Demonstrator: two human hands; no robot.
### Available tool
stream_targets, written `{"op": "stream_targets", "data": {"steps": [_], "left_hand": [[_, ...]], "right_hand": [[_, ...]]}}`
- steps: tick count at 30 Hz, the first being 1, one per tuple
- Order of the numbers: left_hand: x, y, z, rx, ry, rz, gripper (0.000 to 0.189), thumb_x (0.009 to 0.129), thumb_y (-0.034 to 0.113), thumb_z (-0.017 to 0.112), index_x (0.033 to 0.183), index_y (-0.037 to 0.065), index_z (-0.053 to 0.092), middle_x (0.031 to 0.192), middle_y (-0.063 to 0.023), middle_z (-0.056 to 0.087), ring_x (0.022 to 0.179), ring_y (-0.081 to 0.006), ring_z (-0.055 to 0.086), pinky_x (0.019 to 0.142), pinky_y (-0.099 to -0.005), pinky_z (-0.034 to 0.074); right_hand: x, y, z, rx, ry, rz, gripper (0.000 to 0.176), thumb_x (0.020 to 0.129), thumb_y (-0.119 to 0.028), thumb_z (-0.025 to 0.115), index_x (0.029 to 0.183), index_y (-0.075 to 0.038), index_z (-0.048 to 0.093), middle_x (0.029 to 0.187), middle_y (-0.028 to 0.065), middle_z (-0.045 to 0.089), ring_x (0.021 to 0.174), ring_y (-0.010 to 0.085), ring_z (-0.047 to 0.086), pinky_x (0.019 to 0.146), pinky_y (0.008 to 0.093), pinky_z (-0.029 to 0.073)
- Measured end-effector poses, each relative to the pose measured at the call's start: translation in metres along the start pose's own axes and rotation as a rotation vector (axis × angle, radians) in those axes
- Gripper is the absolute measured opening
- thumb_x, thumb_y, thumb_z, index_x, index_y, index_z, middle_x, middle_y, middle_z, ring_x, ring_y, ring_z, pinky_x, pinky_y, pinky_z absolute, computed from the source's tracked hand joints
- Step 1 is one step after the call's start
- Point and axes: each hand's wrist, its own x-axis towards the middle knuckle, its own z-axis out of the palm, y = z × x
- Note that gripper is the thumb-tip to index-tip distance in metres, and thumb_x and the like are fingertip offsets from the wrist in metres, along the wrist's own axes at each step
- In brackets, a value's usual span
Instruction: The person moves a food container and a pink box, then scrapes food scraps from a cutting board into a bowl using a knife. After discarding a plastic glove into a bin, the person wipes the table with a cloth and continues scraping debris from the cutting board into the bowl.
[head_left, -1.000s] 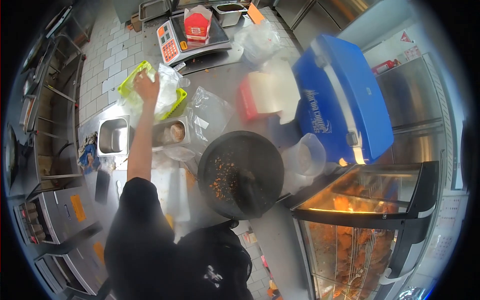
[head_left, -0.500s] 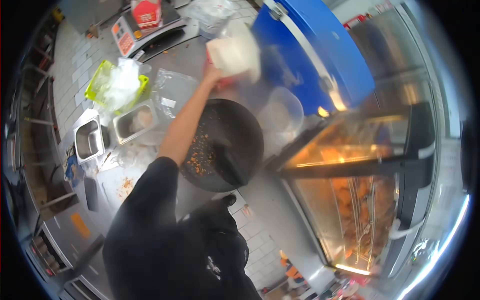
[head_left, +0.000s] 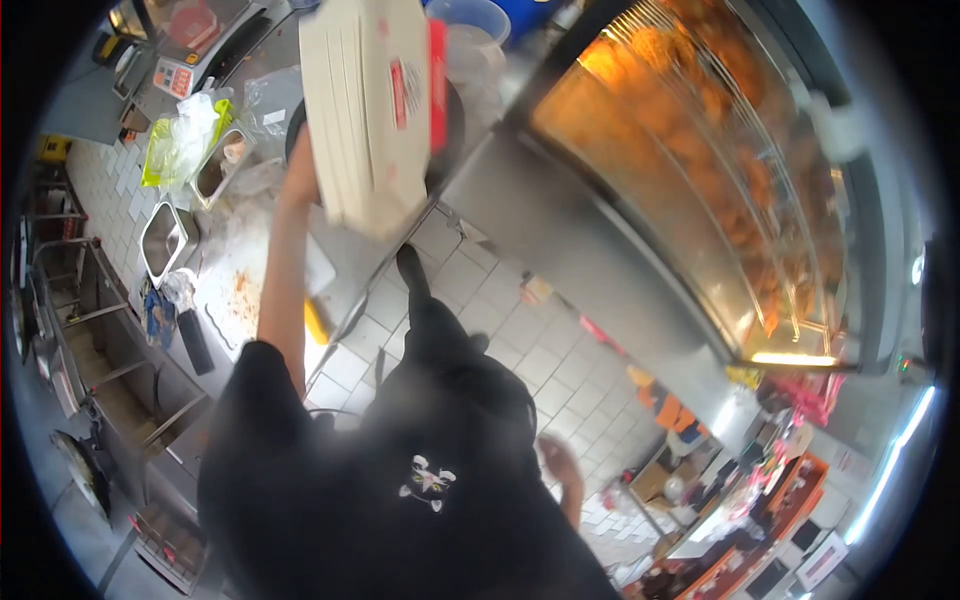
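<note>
My left hand (head_left: 302, 172) grips a thick stack of folded white cartons (head_left: 365, 120) with red print, held up close to the camera. Most of its fingers are hidden by the stack. Behind the cartons only the edges of a dark round pan (head_left: 455, 125) show. My right hand (head_left: 560, 465) is low beside my body, blurred, over the tiled floor; its fingers cannot be made out.
Steel trays (head_left: 165, 240), a green basket (head_left: 160, 150) with plastic bags, and a white board (head_left: 235, 285) with crumbs lie at the left. A black-handled tool (head_left: 194, 340) is beside the board. A lit glass food cabinet (head_left: 690, 170) stands at the right.
The white stack has come from the far side of the counter toward me, in my left hand. The view has turned, and my right hand has appeared.
</note>
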Motion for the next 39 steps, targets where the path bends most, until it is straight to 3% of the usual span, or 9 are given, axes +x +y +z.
{"op": "stream_targets", "data": {"steps": [2, 4, 7, 11, 16, 22, 27, 34, 39], "left_hand": [[-0.082, -0.043, 0.014, -0.236, -0.140, 0.014, 0.033, 0.090, 0.013, 0.056, 0.117, -0.006, 0.055, 0.110, -0.0101, 0.064, 0.098, -0.0164, 0.058, 0.087, -0.0321, 0.047], [-0.118, -0.112, 0.022, -0.347, -0.634, 0.053, 0.036, 0.089, 0.012, 0.056, 0.121, -0.005, 0.054, 0.116, -0.0099, 0.062, 0.106, -0.0165, 0.055, 0.089, -0.0339, 0.046], [-0.180, -0.162, 0.082, 0.526, -0.624, 0.249, 0.039, 0.088, 0.010, 0.050, 0.126, 0.004, 0.052, 0.104, -0.0263, 0.062, 0.099, -0.0386, 0.061, 0.088, -0.0400, 0.047], [-0.233, -0.230, 0.137, 0.954, -0.674, 0.101, 0.057, 0.078, 0.003, 0.047, 0.134, 0.012, 0.046, 0.107, -0.0250, 0.061, 0.097, -0.0443, 0.057, 0.084, -0.0488, 0.047], [-0.258, -0.307, 0.183, 0.885, -0.855, 0.181, 0.052, 0.081, 0.007, 0.049, 0.133, 0.010, 0.047, 0.104, -0.0248, 0.063, 0.098, -0.0427, 0.060, 0.089, -0.0481, 0.047], [-0.282, -0.379, 0.147, 0.445, -0.485, -0.057, 0.043, 0.090, 0.033, 0.056, 0.123, 0.005, 0.056, 0.125, -0.0210, 0.056, 0.121, -0.0332, 0.051, 0.099, -0.0380, 0.041], [-0.342, -0.416, 0.026, 0.406, -0.370, -0.265, 0.035, 0.090, 0.030, 0.060, 0.117, 0.008, 0.057, 0.090, -0.0088, 0.067, 0.071, -0.0154, 0.065, 0.052, -0.0274, 0.047], [-0.545, -0.471, -0.110, 0.242, 0.010, -0.705, 0.025, 0.093, 0.028, 0.054, 0.110, 0.012, 0.059, 0.091, -0.0078, 0.065, 0.084, -0.0201, 0.065, 0.065, -0.0346, 0.051], [-0.622, -0.416, -0.087, 0.899, -0.249, -0.413, 0.028, 0.087, 0.026, 0.056, 0.107, 0.007, 0.061, 0.092, -0.0215, 0.064, 0.090, -0.0299, 0.065, 0.078, -0.0350, 0.052]], "right_hand": [[0.001, -0.045, -0.031, 0.191, 0.432, -0.328, 0.061, 0.093, -0.044, 0.052, 0.136, -0.002, 0.042, 0.135, 0.0184, 0.048, 0.125, 0.0294, 0.047, 0.101, 0.0386, 0.040], [-0.015, -0.093, -0.063, 0.644, 0.182, -0.672, 0.072, 0.092, -0.053, 0.049, 0.142, -0.004, 0.032, 0.142, 0.0168, 0.040, 0.125, 0.0296, 0.046, 0.101, 0.0422, 0.038], [-0.013, -0.104, -0.060, 0.977, -0.184, -0.898, 0.083, 0.090, -0.057, 0.049, 0.147, -0.008, 0.015, 0.144, 0.0214, 0.033, 0.124, 0.0339, 0.046, 0.097, 0.0472, 0.043], [0.040, -0.085, -0.021, 0.925, -0.328, -0.707, 0.091, 0.088, -0.053, 0.057, 0.147, -0.008, 0.004, 0.145, 0.0206, 0.029, 0.123, 0.0361, 0.045, 0.094, 0.0495, 0.046], [0.164, -0.029, 0.037, 1.065, 0.194, -0.396, 0.078, 0.084, -0.008, 0.052, 0.141, -0.007, -0.001, 0.127, 0.0262, 0.038, 0.103, 0.0394, 0.059, 0.067, 0.0491, 0.058], [0.199, 0.002, 0.030, 0.949, 0.128, -0.367, 0.075, 0.082, -0.003, 0.044, 0.141, -0.012, -0.002, 0.126, 0.0288, 0.038, 0.084, 0.0419, 0.065, 0.059, 0.0550, 0.059], [0.237, -0.028, -0.008, 0.904, 0.012, -0.352, 0.082, 0.076, 0.006, 0.040, 0.144, -0.012, -0.003, 0.131, 0.0259, 0.035, 0.098, 0.0440, 0.059, 0.061, 0.0511, 0.060], [0.349, -0.069, -0.063, 0.174, 0.901, -0.506, 0.069, 0.085, -0.024, 0.060, 0.140, 0.002, 0.027, 0.128, 0.0304, 0.046, 0.116, 0.0396, 0.052, 0.098, 0.0428, 0.042], [0.326, -0.048, -0.021, 0.475, 0.534, -0.834, 0.056, 0.088, -0.025, 0.062, 0.132, -0.001, 0.039, 0.123, 0.0201, 0.053, 0.114, 0.0258, 0.052, 0.093, 0.0360, 0.044]]}}
